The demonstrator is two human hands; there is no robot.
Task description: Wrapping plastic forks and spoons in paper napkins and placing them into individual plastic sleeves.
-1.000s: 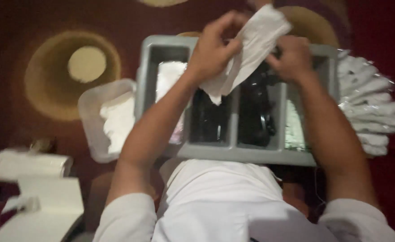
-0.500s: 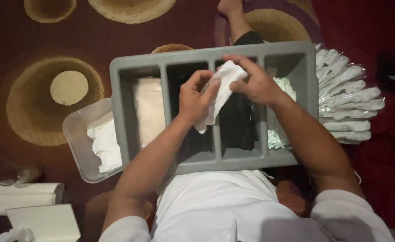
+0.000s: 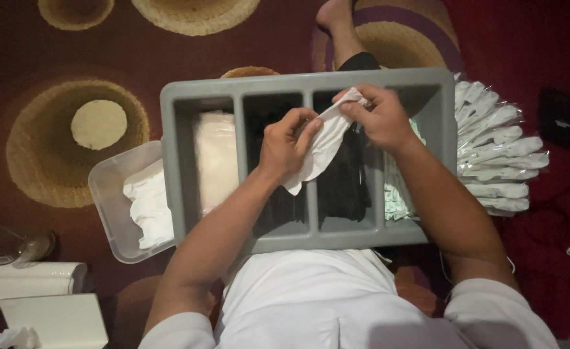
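Both hands pinch one white napkin (image 3: 320,145) between them, over the middle of a grey tray (image 3: 298,81). Left hand (image 3: 287,143) has its grip closed on the napkin's lower half, thumb and fingers folded over the cloth, with the loose end hanging below the wrist. Right hand (image 3: 378,116) has its grip clamped on the napkin's upper end, fingertips pressed together on a small peak of it. The napkin runs on a slant between the two grips, held just above the tray's two middle compartments.

The tray has four long compartments side by side and rests across the person's lap, above a patterned carpet (image 3: 97,123). Its leftmost compartment holds a pale stack (image 3: 215,158); the two middle ones hold dark items (image 3: 343,187) that cannot be told apart; the rightmost, mostly hidden by the right forearm, shows small pale packets (image 3: 396,200).

Touching the tray's left wall is a clear tub (image 3: 107,200) with white napkins (image 3: 149,203) in it. Just beyond the tray's right wall, wrapped white spoons (image 3: 498,152) lie fanned on the carpet. Near the carpet's lower left corner are a white roll (image 3: 26,281), a white box (image 3: 55,320) and a clear glass (image 3: 20,249) lying on its side. A bare foot (image 3: 336,19) shows past the tray's far wall.
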